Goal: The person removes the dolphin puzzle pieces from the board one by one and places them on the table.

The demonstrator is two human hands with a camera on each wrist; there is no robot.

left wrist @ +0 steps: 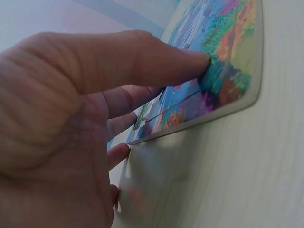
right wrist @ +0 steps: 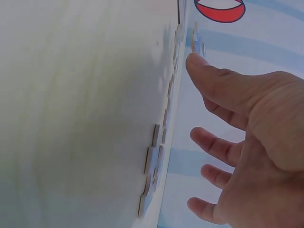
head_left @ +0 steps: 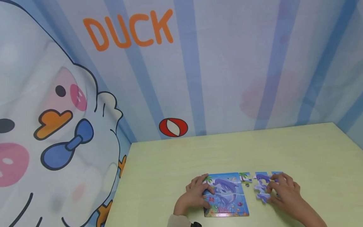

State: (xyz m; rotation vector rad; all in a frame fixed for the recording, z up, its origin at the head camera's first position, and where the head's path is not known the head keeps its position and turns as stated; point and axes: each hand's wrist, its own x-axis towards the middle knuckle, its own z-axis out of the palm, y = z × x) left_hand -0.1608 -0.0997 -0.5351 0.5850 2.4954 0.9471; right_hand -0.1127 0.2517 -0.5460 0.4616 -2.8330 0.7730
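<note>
A puzzle board (head_left: 227, 201) with a dolphin picture lies flat on the table. My left hand (head_left: 194, 197) rests at its left edge; in the left wrist view the thumb (left wrist: 190, 64) touches the picture, with the other fingers along the side. To the right of the board, my right hand (head_left: 287, 192) is over a group of loose puzzle pieces (head_left: 263, 198). Between thumb and index finger it pinches a small puzzle piece (right wrist: 195, 42), raised off the table in the right wrist view. The fingers partly hide the pieces under them.
A palm-tree puzzle piece (head_left: 244, 177) lies by the board's top right corner, with a small bit just below it. The pale table (head_left: 158, 176) meets a striped fabric backdrop (head_left: 227, 78) at the back and a printed duck (head_left: 65, 132) on the left.
</note>
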